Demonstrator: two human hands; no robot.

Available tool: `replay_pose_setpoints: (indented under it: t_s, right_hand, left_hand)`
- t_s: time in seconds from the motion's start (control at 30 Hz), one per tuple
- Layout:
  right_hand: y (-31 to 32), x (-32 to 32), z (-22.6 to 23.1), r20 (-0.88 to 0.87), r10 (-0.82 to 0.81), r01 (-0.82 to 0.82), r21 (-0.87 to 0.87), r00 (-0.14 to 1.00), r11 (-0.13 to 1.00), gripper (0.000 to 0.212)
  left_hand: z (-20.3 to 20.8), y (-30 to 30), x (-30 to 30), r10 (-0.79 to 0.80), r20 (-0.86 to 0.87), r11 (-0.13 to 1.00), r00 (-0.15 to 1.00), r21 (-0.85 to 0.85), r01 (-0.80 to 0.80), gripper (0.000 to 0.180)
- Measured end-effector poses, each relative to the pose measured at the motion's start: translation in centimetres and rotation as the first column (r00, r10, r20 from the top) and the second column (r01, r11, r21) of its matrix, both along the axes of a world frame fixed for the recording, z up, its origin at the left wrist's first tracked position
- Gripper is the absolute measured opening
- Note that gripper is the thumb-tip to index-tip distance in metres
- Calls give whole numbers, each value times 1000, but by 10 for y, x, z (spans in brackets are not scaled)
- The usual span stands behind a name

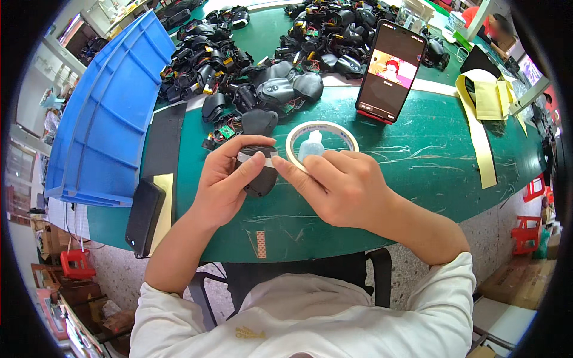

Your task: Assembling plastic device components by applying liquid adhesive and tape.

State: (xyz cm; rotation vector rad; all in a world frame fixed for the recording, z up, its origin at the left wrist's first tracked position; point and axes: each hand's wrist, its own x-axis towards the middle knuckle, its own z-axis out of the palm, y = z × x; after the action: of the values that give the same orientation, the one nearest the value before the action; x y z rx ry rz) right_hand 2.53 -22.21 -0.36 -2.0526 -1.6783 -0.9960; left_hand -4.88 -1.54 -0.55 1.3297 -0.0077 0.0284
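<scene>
My left hand (224,179) is wrapped round a dark plastic housing (261,182), its thumb lying across the front. A pale strip of masking tape (268,161) crosses the housing's upper part. At the strip's right end my right hand (349,188) is closed, with its foremost finger and thumb at the tape; the exact grip is partly hidden. Just behind the right hand lies a roll of masking tape (292,138), with a small translucent bottle (310,145) with a white tip standing inside its ring, its lower part hidden by my fingers.
Heaped black housings with wires (277,89) cover the table's far side. A blue crate (113,113) stands on edge at left, near a black phone-like slab (145,216). A lit phone (391,71) leans upright on a red stand. Yellow sheets (480,131) lie at right; a copper-coloured strip (261,244) lies near the front edge.
</scene>
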Motion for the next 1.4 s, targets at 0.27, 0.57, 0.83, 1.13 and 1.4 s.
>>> replay_pose_setpoints:
  t_s: [0.27,0.57,0.83,1.13,1.4]
  right_hand:
    - [0,-4,1,-19,39,-38,58,999,998,54]
    - [0,-13,2,-35,66,-62,108,997,992,34]
    - [0,-22,-5,-25,192,-189,95,981,977,41]
    - [-34,-44,21,112,141,-146,35,984,989,29]
    - [-85,-12,2,152,-357,376,-117,922,919,34]
  left_hand:
    - [-7,-7,-1,73,201,996,977,-68,-61,20]
    - [-12,-7,-5,-288,191,893,938,-299,335,37]
    - [1,-13,-16,-235,-39,972,971,-38,233,35]
    - [18,2,-41,-434,441,790,786,-233,567,35]
    - [13,11,-12,-240,277,942,930,-163,292,20]
